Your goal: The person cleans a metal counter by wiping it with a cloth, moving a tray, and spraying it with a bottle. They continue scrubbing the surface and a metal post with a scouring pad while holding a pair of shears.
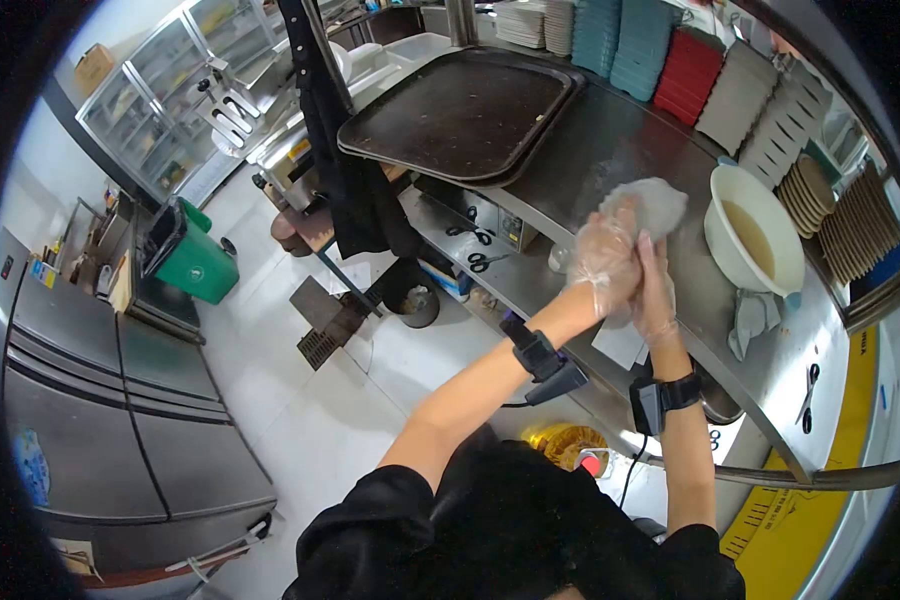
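Observation:
My left hand point(608, 250), in a clear plastic glove, is closed at a translucent whitish clump point(655, 205) that looks like thin plastic, over the steel counter. Motion blurs its fingers and the clump. Right beside it, my right hand point(656, 290), also in clear plastic, touches the left hand with its fingers stretched upward. To the right stands a white bowl point(765, 235) with cloudy liquid inside, and a greyish cloth point(753, 320) lies below its rim.
Dark trays point(460, 110) lie at the counter's back left. Stacked coloured dishes point(685, 75) and brown plates point(850, 225) line the far edge. Black scissors point(808, 398) rest at the right. A green bin point(195, 255) and a black bucket point(410, 293) stand on the floor.

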Motion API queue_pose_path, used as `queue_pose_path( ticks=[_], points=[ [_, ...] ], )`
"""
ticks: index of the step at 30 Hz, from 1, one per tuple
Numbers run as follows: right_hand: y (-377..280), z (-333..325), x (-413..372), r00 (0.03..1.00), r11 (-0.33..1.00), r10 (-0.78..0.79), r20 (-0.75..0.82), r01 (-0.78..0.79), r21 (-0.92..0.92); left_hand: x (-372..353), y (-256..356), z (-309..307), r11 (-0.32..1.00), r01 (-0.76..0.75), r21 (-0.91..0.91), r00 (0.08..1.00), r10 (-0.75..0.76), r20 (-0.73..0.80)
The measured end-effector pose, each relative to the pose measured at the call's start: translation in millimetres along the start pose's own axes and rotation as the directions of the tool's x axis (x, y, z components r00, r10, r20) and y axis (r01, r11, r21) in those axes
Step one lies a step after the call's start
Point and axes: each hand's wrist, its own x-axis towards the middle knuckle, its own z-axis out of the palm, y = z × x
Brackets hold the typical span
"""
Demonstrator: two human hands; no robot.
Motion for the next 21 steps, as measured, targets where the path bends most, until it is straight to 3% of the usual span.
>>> queue_pose_path(
  ticks=[1,2,3,5,6,7,8,9,10,11,13,14,16,17,18,20,21],
  points=[
    [-3.5,2.5,-3.1,0.997,0.991,0.066,0.031,-0.069,0.119,1.4,5.0,1.3,1.0,0.018,-0.005,0.994,-0.017,0.11],
    [-13.9,8.9,-5.7,0.999,0.986,0.046,0.017,-0.048,0.157,2.5,7.7,-3.9,0.992,-0.087,-0.092,0.993,0.094,0.068],
    [-18.8,7.6,-4.4,0.999,0.988,0.043,0.014,-0.044,0.15,3.6,7.2,-11.0,0.991,-0.089,-0.099,0.993,0.096,0.065],
    [-27.6,-4.2,2.1,0.988,0.998,-0.063,-0.139,0.065,0.007,5.6,0.7,-32.3,0.911,-0.073,-0.406,0.959,0.175,0.221],
    [-31.9,-7.9,11.5,0.97,0.982,-0.165,-0.18,0.145,-0.124,9.0,-9.5,-37.2,0.942,-0.242,-0.234,0.957,0.272,0.104],
    [-33.2,-24.2,24.8,0.967,0.98,-0.17,-0.188,0.146,-0.136,9.4,-21.0,-44.1,0.968,-0.244,0.053,0.968,0.24,0.081],
    [-31.3,-48.7,39.1,0.966,0.873,-0.208,-0.151,0.114,-0.475,11.1,-29.5,-59.3,0.917,-0.22,0.333,0.975,0.216,0.051],
    [-31.8,-61.0,49.8,0.968,0.654,-0.229,-0.106,0.073,-0.753,13.3,-59.1,-54.9,0.81,-0.184,0.557,0.972,0.235,-0.021],
    [-45.8,-36.0,49.8,0.903,0.316,-0.374,-0.212,-0.091,-0.944,15.1,-69.9,-71.5,0.815,-0.143,0.561,0.983,0.185,-0.018],
    [-45.9,-35.9,58.3,0.898,0.31,-0.381,-0.219,-0.099,-0.945,14.6,-83.9,-78.1,0.809,-0.097,0.58,0.99,0.136,-0.025],
    [-42.1,-38.0,74.6,0.926,0.006,-0.361,-0.111,-0.117,-0.993,14.6,-109.0,-81.0,0.818,-0.042,0.574,0.999,0.052,-0.001],
    [-45.3,-27.7,79.0,0.925,-0.002,-0.363,-0.113,-0.122,-0.993,15.2,-122.3,-77.4,0.823,-0.042,0.566,0.999,0.052,-0.001],
    [-53.3,-0.7,85.4,0.979,-0.159,-0.19,-0.072,-0.103,-0.982,18.1,-143.8,-71.8,0.787,-0.119,0.605,0.993,0.099,0.066],
    [-43.3,-6.5,96.0,0.975,-0.22,-0.219,0.038,-0.012,-0.975,20.3,-149.0,-74.4,0.785,-0.152,0.601,0.987,0.156,0.046],
    [-40.0,-5.0,104.1,0.975,-0.226,-0.219,0.032,-0.019,-0.974,21.3,-156.0,-77.9,0.79,-0.155,0.593,0.986,0.158,0.047],
    [-38.1,3.0,116.9,0.992,-0.333,-0.11,0.069,0.028,-0.942,23.2,-165.5,-83.5,0.68,-0.292,0.673,0.947,0.304,0.103],
    [-39.2,9.8,120.6,0.996,-0.32,-0.089,-0.021,-0.049,-0.946,25.1,-166.8,-84.2,0.708,-0.302,0.639,0.942,0.326,0.084]
  ],
)
